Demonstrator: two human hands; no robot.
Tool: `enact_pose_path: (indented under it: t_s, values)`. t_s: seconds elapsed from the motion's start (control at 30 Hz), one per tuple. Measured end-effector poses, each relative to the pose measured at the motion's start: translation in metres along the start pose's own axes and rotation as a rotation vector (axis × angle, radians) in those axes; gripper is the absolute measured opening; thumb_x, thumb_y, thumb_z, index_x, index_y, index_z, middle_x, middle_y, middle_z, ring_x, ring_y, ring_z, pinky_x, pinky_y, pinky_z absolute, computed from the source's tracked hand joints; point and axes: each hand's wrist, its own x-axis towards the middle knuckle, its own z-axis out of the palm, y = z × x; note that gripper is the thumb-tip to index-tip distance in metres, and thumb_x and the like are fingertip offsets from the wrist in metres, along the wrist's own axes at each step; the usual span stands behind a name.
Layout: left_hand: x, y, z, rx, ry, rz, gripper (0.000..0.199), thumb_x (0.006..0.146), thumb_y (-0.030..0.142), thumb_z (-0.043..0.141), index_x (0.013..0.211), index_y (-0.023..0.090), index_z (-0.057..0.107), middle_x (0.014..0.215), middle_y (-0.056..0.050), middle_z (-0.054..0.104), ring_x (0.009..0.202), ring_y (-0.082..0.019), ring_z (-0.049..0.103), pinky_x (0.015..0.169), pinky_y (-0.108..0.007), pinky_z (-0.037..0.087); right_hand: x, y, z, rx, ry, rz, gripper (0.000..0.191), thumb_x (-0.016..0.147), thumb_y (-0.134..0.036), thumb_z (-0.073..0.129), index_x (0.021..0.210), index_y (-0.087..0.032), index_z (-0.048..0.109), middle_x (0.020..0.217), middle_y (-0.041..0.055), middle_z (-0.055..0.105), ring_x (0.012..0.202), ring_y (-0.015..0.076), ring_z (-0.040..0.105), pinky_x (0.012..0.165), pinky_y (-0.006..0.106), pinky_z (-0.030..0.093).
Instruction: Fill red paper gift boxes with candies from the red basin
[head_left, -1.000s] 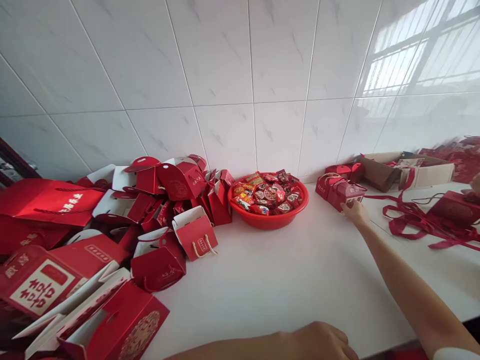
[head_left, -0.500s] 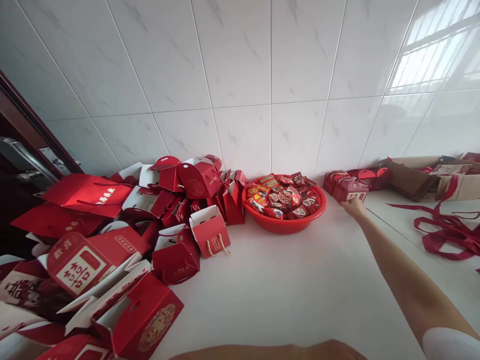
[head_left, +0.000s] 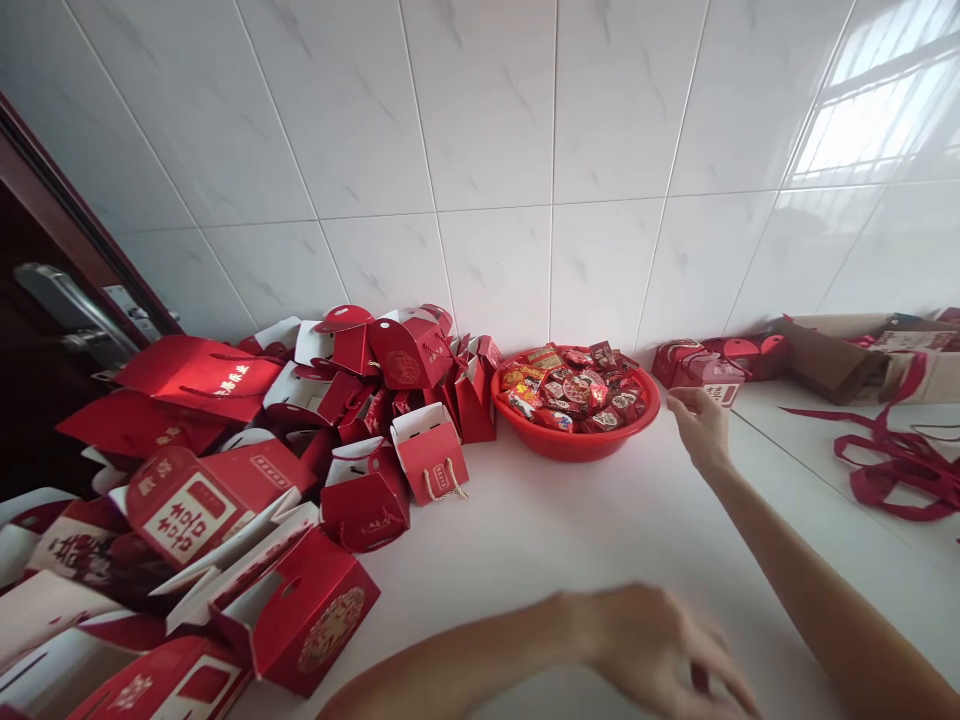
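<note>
Small red gift box [head_left: 712, 368], apparently closed, upright on tabletop [head_left: 555, 550]. Pinkish-red end face: pale characters near the top, cream panel with red markings below. Lower left of that face hidden behind right hand [head_left: 701, 425]; contact not clear. Pale cord handle [head_left: 679, 345] across the top, toward the left. Just left of the box, round red basin [head_left: 574, 445], upright. Heaped above the rim with wrapped sweets [head_left: 585, 390], loose, at mixed angles; wrappers mostly red, some yellow. Dark red patch [head_left: 700, 680] between blurred fingers of left hand [head_left: 656, 635]; not identifiable.
</note>
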Motion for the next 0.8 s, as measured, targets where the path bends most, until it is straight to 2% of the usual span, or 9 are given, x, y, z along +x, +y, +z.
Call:
enact_pose_path:
  t_s: [0.07,0.13,0.27,0.37,0.4,0.47,0.6,0.67,0.8]
  values:
    - [-0.007,0.015,-0.043,0.074,0.229,-0.035,0.022,0.089,0.030,0.059,0.098,0.017,0.073,0.098,-0.006,0.074,0.079,-0.014,0.069,0.089,-0.025,0.053,-0.026,-0.016,0.003,0.144,0.028,-0.138,0.020,0.076,-0.036,0.059,0.085,-0.019,0.065,0.084,0.0078,0.071,0.078,0.0226,0.067,0.073,0.038,0.055]
    - [-0.021,0.028,-0.091,0.165,0.531,-0.067,0.018,0.089,0.028,0.060,0.096,0.019,0.074,0.098,-0.006,0.075,0.090,-0.017,0.069,0.092,-0.028,0.053,-0.051,-0.030,0.005,0.176,0.003,-0.284,0.015,0.080,-0.033,0.057,0.085,-0.020,0.064,0.081,0.0059,0.071,0.074,0.0207,0.066,0.071,0.036,0.055]
    - [-0.073,0.039,-0.178,0.495,1.188,-0.197,0.014,0.084,0.025,0.063,0.093,0.022,0.074,0.109,-0.007,0.072,0.110,-0.022,0.064,0.100,-0.037,0.050,-0.094,-0.045,0.012,0.136,-0.172,-0.580,0.008,0.088,-0.023,0.054,0.088,-0.022,0.062,0.079,0.0029,0.069,0.069,0.0173,0.064,0.068,0.030,0.054]
    - [-0.113,0.038,-0.226,0.709,1.634,-0.412,0.026,0.078,0.016,0.061,0.101,0.020,0.071,0.117,-0.009,0.067,0.116,-0.024,0.060,0.100,-0.037,0.049,-0.116,-0.045,0.022,0.131,-0.345,-0.704,0.012,0.090,-0.016,0.049,0.089,-0.022,0.059,0.077,0.0022,0.066,0.067,0.0154,0.062,0.064,0.027,0.052]
    - [-0.123,0.038,-0.239,0.738,1.734,-0.524,0.032,0.077,0.013,0.058,0.106,0.019,0.070,0.118,-0.009,0.066,0.115,-0.024,0.060,0.100,-0.037,0.048,-0.121,-0.042,0.026,0.133,-0.387,-0.724,0.013,0.091,-0.014,0.048,0.089,-0.022,0.059,0.077,0.0022,0.065,0.066,0.0152,0.061,0.064,0.027,0.052]
    - [-0.134,0.039,-0.257,0.789,1.792,-0.755,0.037,0.076,0.013,0.060,0.112,0.017,0.067,0.120,-0.012,0.064,0.120,-0.027,0.055,0.107,-0.039,0.042,-0.128,-0.037,0.032,0.136,-0.440,-0.741,0.015,0.091,-0.013,0.046,0.090,-0.022,0.058,0.076,0.0023,0.064,0.065,0.0153,0.060,0.062,0.026,0.051]
    - [-0.133,0.043,-0.271,0.722,1.677,-1.123,0.035,0.080,0.031,0.064,0.112,0.016,0.066,0.123,-0.017,0.061,0.125,-0.034,0.048,0.105,-0.047,0.040,-0.129,-0.026,0.037,0.095,-0.498,-0.738,0.017,0.091,-0.014,0.043,0.090,-0.023,0.057,0.077,0.0040,0.065,0.065,0.0167,0.061,0.062,0.029,0.051]
    - [-0.130,0.044,-0.273,0.688,1.635,-1.200,0.032,0.081,0.034,0.063,0.108,0.016,0.066,0.122,-0.018,0.062,0.120,-0.034,0.051,0.101,-0.047,0.043,-0.126,-0.024,0.036,0.073,-0.506,-0.725,0.017,0.091,-0.014,0.043,0.090,-0.023,0.057,0.077,0.0045,0.065,0.065,0.0172,0.061,0.062,0.029,0.051]
    - [-0.133,0.040,-0.277,0.725,1.636,-1.215,0.019,0.076,0.027,0.061,0.091,0.016,0.066,0.109,-0.016,0.067,0.107,-0.030,0.060,0.093,-0.040,0.048,-0.122,-0.022,0.034,0.075,-0.516,-0.679,0.016,0.090,-0.015,0.043,0.087,-0.023,0.057,0.077,0.0043,0.064,0.063,0.0175,0.060,0.061,0.030,0.051]
